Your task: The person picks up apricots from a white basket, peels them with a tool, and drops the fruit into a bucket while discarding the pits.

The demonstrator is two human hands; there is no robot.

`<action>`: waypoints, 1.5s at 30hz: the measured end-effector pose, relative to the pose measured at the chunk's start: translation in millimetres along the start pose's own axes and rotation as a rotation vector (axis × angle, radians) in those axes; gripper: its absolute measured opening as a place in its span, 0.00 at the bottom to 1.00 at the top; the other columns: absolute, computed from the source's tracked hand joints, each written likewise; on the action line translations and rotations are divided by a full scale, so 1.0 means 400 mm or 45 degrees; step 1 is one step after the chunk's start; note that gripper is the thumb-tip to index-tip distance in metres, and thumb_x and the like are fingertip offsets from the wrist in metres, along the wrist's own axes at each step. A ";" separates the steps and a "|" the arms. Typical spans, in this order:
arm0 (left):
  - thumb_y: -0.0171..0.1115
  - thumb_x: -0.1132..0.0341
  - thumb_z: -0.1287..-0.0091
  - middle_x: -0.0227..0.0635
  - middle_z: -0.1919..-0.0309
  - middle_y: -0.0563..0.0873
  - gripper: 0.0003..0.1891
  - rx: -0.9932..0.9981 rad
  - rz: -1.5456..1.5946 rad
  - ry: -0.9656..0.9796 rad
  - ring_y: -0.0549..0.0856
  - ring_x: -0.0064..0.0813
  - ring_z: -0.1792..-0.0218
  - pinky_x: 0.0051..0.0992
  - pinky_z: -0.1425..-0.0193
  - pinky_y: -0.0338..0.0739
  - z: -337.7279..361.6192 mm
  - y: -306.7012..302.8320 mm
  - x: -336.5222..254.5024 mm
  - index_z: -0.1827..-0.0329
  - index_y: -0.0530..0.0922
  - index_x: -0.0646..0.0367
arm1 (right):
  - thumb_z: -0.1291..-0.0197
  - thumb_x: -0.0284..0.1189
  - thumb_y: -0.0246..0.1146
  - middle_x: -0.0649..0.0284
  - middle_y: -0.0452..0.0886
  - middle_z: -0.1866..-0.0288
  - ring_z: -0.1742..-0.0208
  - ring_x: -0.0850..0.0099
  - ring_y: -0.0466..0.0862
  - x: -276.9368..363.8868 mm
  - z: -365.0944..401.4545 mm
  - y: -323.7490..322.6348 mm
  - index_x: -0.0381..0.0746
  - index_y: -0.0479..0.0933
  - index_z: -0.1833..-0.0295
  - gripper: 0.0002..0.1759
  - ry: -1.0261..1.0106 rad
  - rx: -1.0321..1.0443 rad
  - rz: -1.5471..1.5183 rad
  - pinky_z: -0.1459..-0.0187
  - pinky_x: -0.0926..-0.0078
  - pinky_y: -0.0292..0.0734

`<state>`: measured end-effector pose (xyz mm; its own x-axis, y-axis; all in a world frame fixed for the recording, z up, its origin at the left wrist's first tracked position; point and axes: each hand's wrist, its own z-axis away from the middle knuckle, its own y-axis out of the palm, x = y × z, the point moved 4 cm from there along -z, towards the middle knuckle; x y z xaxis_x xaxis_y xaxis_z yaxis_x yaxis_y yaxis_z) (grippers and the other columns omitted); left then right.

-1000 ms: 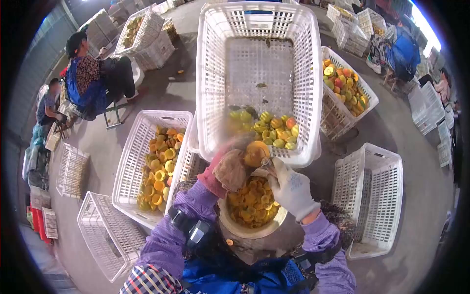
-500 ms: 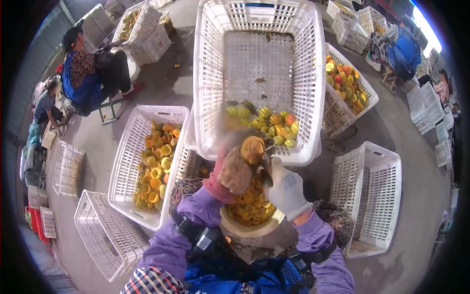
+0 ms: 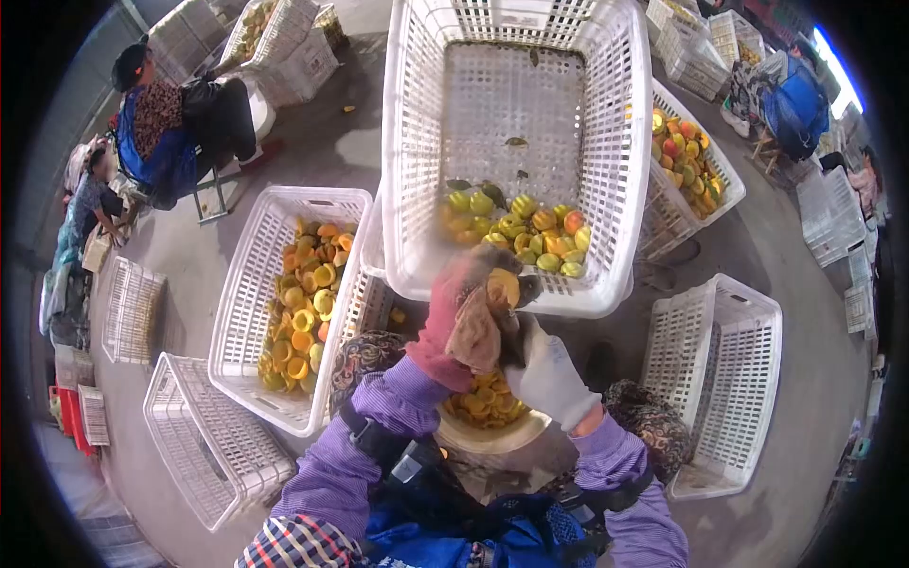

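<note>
My left hand (image 3: pixel 462 327), in a soiled pink glove, is closed round a yellow-orange peach (image 3: pixel 503 288) just below the near rim of a large white crate (image 3: pixel 401 204). My right hand (image 3: pixel 554 374), in a white glove, is closed against the peach's near side. Between its fingers is a dark, narrow tool whose kind I cannot make out. Whole yellow-green and reddish peaches (image 3: pixel 544 227) lie at the crate's near end with some leaves. Under my hands, a pale basin (image 3: pixel 507 438) contains hollowed yellow peach pieces (image 3: pixel 485 402).
To the left, a white crate (image 3: pixel 227 346) contains cut peach halves (image 3: pixel 305 317). Another crate of fruit (image 3: pixel 724 180) stands at the right. White crates (image 3: pixel 213 454) (image 3: pixel 729 379) flank me on the floor. A seated person (image 3: pixel 161 133) works at the far left.
The view has shifted slightly, so the large crate appears farther right. The peach has turned in my left hand and shows a narrower side. Both hands stay together at it.
</note>
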<state>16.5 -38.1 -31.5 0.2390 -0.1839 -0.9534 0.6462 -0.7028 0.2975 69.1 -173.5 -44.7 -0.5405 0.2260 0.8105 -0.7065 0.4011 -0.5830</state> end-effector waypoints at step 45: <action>0.65 0.53 0.36 0.41 0.51 0.84 0.21 0.789 -1.195 -0.316 0.86 0.38 0.54 0.34 0.51 0.83 -0.536 -0.280 0.376 0.47 0.83 0.59 | 0.37 0.36 0.61 0.59 0.77 0.74 0.79 0.61 0.81 -0.005 0.126 -0.164 0.41 0.73 0.47 0.16 0.142 0.104 0.782 0.76 0.62 0.74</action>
<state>135.7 160.3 -197.4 -0.3411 0.5089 -0.7903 0.0102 -0.8387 -0.5445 93.5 -245.1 -11.1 -0.8110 0.4868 0.3245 -0.3171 0.1003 -0.9431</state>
